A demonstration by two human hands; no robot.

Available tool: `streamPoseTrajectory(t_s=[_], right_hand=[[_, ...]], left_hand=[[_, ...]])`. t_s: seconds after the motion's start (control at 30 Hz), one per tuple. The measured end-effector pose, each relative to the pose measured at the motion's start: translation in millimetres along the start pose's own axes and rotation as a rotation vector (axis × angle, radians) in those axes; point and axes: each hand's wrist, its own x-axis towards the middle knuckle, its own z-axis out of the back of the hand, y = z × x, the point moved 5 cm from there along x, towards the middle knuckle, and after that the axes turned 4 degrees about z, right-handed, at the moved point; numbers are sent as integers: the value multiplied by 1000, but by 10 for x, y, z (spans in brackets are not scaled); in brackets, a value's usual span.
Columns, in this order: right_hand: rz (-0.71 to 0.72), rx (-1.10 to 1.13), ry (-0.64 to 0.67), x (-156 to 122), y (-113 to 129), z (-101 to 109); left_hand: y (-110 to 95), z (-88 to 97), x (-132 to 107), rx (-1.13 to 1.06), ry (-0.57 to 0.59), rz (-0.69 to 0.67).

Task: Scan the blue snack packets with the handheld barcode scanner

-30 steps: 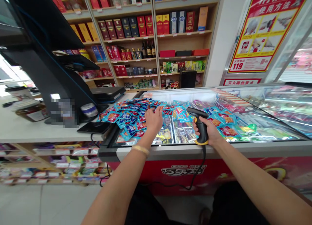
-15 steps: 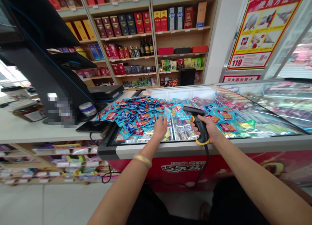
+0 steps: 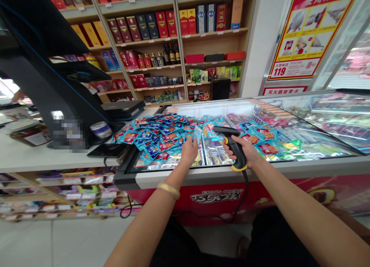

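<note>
at centre frame a glass-topped freezer [image 3: 289, 165] carries a heap of blue snack packets [image 3: 157, 136] toward its left end. just right of the heap, your right hand [image 3: 245, 151] is wrapped tight round a black barcode scanner [image 3: 232, 143], while your left hand [image 3: 189, 151] pinches one small blue packet [image 3: 197, 133] upright before the scanner's head.
</note>
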Motion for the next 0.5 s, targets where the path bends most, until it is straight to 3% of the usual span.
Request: streamPoseTrajectory(t_s=[0.5], right_hand=[[-14, 29, 39, 32, -32, 7]], left_hand=[[19, -5, -4, 40, 5, -10]])
